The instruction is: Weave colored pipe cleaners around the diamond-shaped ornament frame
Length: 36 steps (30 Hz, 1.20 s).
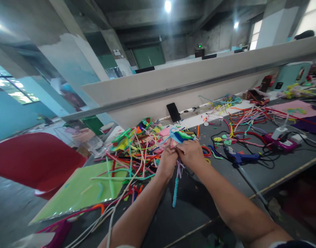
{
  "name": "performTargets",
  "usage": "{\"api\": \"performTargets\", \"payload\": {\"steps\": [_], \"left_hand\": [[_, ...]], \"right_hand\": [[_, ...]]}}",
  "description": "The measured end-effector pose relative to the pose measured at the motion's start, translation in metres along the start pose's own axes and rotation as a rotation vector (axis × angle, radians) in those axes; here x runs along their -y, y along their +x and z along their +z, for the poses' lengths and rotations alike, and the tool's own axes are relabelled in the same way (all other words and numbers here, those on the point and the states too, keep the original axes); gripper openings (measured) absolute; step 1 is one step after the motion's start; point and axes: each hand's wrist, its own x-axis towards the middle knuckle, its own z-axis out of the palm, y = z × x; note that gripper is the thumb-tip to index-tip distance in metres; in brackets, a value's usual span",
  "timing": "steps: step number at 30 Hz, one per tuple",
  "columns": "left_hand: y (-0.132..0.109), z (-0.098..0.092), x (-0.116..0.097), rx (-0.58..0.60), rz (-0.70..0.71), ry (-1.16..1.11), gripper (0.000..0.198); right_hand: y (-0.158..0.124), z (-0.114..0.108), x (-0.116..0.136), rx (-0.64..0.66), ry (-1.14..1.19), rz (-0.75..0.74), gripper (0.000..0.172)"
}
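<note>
Both hands meet over the dark table [189,206], closed around one small craft piece [182,136] of bent blue, green and pink pipe cleaners. My left hand [168,159] pinches it from the left, my right hand [191,153] from the right. A light blue fuzzy stem [176,191] and pale lilac strands hang down from between the hands. Just beyond and to the left lies a tangled heap of coloured pipe cleaners [133,151].
A green sheet [80,189] lies at the left. A blue glue gun [240,158], a purple one [279,141] and cables sit to the right, with a pink sheet [294,110] farther off. A black phone [173,112] leans on the grey partition. A red chair [31,162] stands left.
</note>
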Motion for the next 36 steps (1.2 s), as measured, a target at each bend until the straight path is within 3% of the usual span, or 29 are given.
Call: {"api": "performTargets", "payload": {"steps": [3,6,12,17,21,32,36], "left_hand": [[-0.002,0.002,-0.005,0.076,0.001,-0.159,0.063],[-0.004,0.002,-0.004,0.159,-0.097,-0.222,0.04],[-0.008,0.004,0.005,0.194,-0.298,-0.211,0.029],[-0.009,0.004,0.018,0.23,-0.353,-0.233,0.026],[-0.01,0.006,0.026,0.242,-0.382,-0.258,0.026],[-0.018,0.015,0.024,0.126,-0.411,-0.225,0.028],[-0.018,0.015,0.03,0.167,-0.408,-0.18,0.026]], "right_hand": [[0.002,0.001,-0.003,-0.205,0.182,-0.05,0.021],[0.006,-0.004,-0.01,-0.393,0.528,-0.04,0.014],[0.014,-0.019,-0.022,-0.575,1.354,0.397,0.006],[0.019,-0.03,-0.035,-0.588,1.873,0.523,0.01],[0.019,-0.035,-0.037,-0.576,1.978,0.513,0.008],[0.02,-0.033,-0.032,-0.572,1.832,0.498,0.015],[0.016,-0.032,-0.019,-0.466,1.766,0.465,0.019]]}}
